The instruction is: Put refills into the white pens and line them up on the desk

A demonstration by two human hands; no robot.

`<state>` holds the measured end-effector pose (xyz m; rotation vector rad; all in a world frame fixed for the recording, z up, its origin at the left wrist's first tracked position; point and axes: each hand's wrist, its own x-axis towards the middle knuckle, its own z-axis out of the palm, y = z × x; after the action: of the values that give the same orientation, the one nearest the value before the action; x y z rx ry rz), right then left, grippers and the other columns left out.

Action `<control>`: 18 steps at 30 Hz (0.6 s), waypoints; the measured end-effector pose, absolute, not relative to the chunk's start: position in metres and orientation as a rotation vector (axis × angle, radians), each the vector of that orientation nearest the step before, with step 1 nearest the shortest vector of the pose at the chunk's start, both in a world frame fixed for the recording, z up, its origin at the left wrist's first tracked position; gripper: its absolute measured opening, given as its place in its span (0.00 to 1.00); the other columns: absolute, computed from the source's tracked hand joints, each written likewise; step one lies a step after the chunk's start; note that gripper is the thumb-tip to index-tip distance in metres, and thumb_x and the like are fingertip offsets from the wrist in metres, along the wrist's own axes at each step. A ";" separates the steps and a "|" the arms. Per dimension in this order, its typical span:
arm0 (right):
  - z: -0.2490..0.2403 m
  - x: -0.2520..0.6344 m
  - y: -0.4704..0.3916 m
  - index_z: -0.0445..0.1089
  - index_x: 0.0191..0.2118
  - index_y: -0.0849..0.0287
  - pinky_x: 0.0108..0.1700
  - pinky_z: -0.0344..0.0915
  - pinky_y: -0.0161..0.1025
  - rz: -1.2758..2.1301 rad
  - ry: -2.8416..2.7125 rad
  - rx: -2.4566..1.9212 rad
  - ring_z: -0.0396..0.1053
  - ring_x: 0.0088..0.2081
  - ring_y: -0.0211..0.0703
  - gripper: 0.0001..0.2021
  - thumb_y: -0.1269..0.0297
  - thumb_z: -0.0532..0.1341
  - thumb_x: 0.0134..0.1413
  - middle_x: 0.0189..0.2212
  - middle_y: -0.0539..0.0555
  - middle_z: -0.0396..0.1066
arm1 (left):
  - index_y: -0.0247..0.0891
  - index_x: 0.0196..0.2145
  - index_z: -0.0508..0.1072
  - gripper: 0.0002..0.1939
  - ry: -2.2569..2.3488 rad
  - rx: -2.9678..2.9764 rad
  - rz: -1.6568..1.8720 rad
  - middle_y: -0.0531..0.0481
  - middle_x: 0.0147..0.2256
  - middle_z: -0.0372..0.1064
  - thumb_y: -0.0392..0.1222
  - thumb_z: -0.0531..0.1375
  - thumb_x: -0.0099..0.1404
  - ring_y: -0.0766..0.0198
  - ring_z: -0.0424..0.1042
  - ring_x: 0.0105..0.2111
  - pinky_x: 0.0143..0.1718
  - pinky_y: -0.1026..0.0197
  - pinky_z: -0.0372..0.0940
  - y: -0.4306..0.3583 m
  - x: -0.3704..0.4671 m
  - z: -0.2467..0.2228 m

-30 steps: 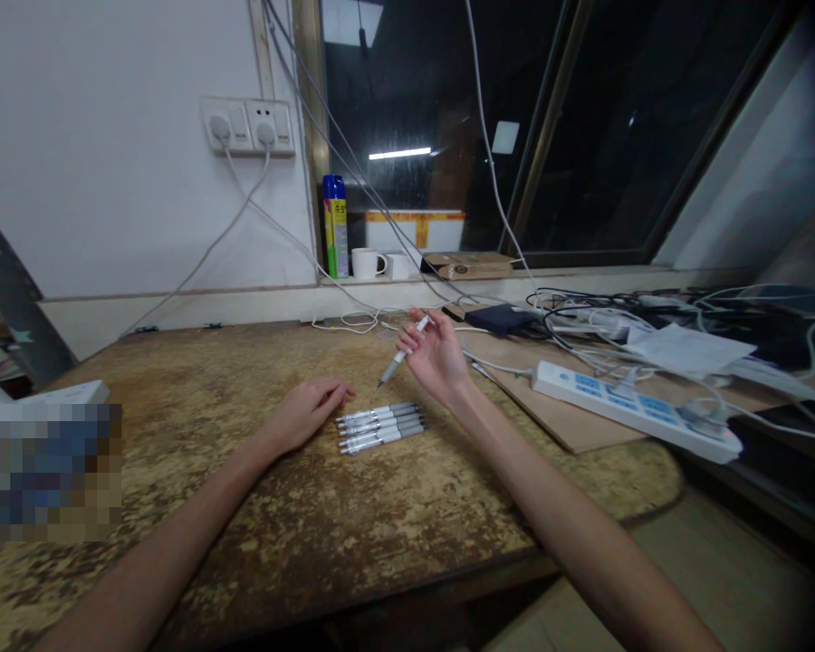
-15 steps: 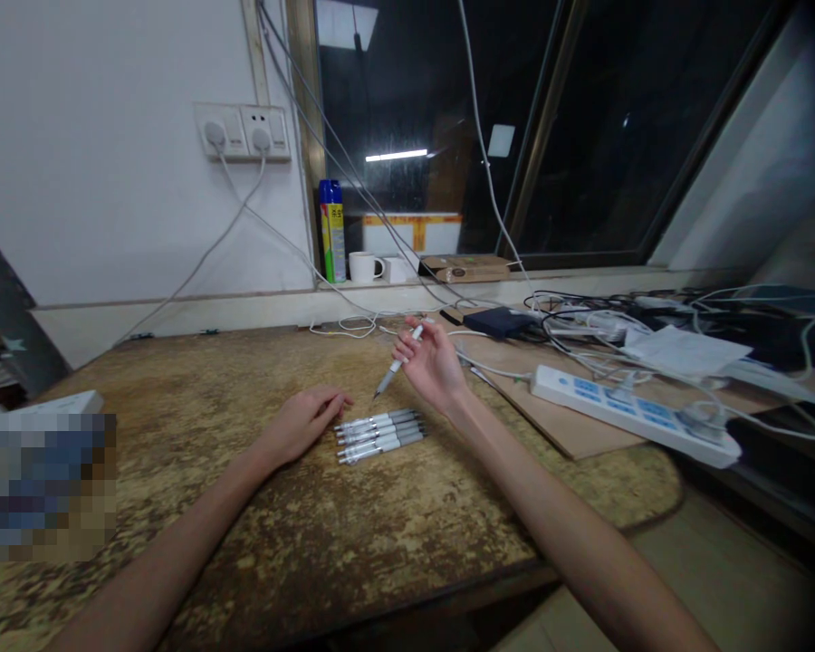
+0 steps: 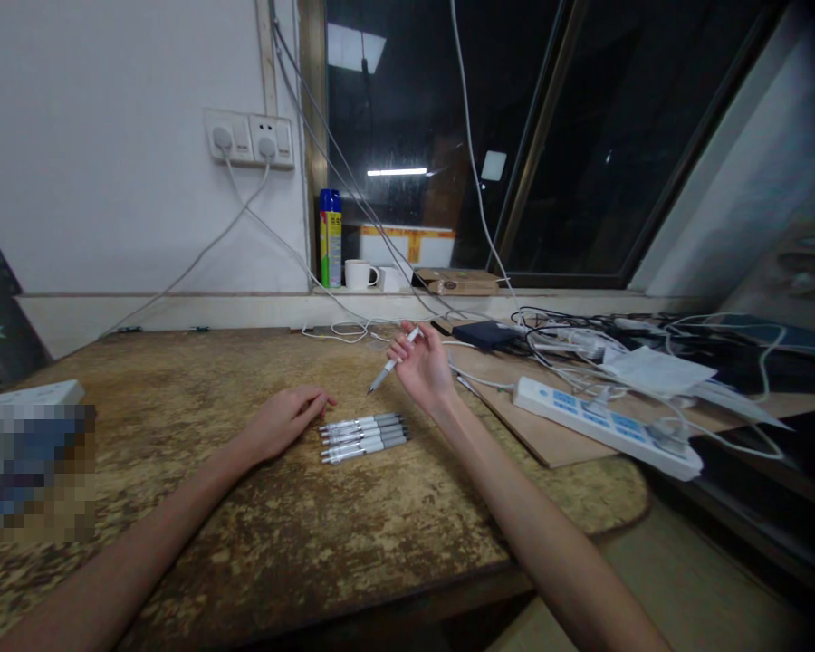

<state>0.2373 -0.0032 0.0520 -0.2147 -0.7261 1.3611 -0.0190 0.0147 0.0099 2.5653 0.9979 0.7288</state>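
My right hand (image 3: 422, 369) is raised above the table, its fingers closed around a white and grey pen (image 3: 384, 372). The pen slants with its dark tip pointing down and to the left. Below it, several matching pens (image 3: 363, 438) lie side by side in a row on the worn tabletop. Just left of that row, my left hand (image 3: 286, 422) rests on the table, relaxed, with nothing seen in it. Its fingers are slightly bent, and the fingertips lie close to the pens' left ends.
To the right, a white power strip (image 3: 604, 426) and a brown board (image 3: 550, 444) lie near tangled cables (image 3: 557, 340). A dark blue box (image 3: 485, 335) sits behind. A spray can (image 3: 330, 240) and white mug (image 3: 359, 274) stand on the windowsill.
The camera view has turned slightly, so the table and both hands appear a little further left. The pen stays in my right hand, and the row of pens lies as before.
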 end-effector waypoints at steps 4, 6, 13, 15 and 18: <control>0.051 0.236 -0.004 0.68 0.34 0.55 0.26 0.58 0.31 1.353 -0.742 -0.248 0.48 0.22 0.37 0.10 0.63 0.52 0.65 0.22 0.45 0.46 | 0.41 0.43 0.79 0.23 1.002 2.574 0.727 0.46 0.42 0.79 0.52 0.46 0.76 0.54 0.76 0.42 0.45 0.58 0.65 0.013 -0.019 0.010; 0.051 0.235 -0.006 0.68 0.35 0.55 0.26 0.58 0.31 1.354 -0.749 -0.244 0.48 0.22 0.37 0.10 0.63 0.52 0.65 0.22 0.45 0.46 | 0.41 0.43 0.79 0.23 1.000 2.561 0.726 0.47 0.41 0.79 0.53 0.46 0.76 0.55 0.76 0.41 0.44 0.58 0.65 0.013 -0.019 0.010; 0.059 0.231 -0.013 0.68 0.34 0.57 0.29 0.62 0.33 1.394 -0.812 -0.188 0.53 0.24 0.38 0.10 0.62 0.53 0.65 0.24 0.47 0.52 | 0.43 0.53 0.75 0.21 0.987 2.448 0.829 0.49 0.37 0.78 0.52 0.48 0.75 0.56 0.75 0.36 0.40 0.59 0.65 0.010 -0.019 0.012; 0.061 0.230 -0.014 0.68 0.34 0.57 0.31 0.63 0.33 1.368 -0.867 -0.189 0.57 0.26 0.36 0.06 0.68 0.56 0.61 0.25 0.48 0.56 | 0.43 0.56 0.73 0.22 0.985 2.393 0.842 0.50 0.36 0.77 0.52 0.49 0.75 0.57 0.74 0.34 0.38 0.59 0.65 0.007 -0.017 0.014; 0.057 0.229 -0.013 0.71 0.40 0.55 0.36 0.65 0.32 1.256 -1.058 -0.342 0.64 0.31 0.35 0.05 0.70 0.62 0.57 0.33 0.49 0.66 | 0.42 0.59 0.70 0.22 0.952 2.305 0.895 0.50 0.37 0.76 0.52 0.49 0.75 0.58 0.74 0.35 0.39 0.59 0.66 0.004 -0.014 0.015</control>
<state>0.2290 -0.0135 0.0572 -0.3422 -1.0578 1.2560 -0.0142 0.0041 0.0154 2.3048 0.9524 0.8946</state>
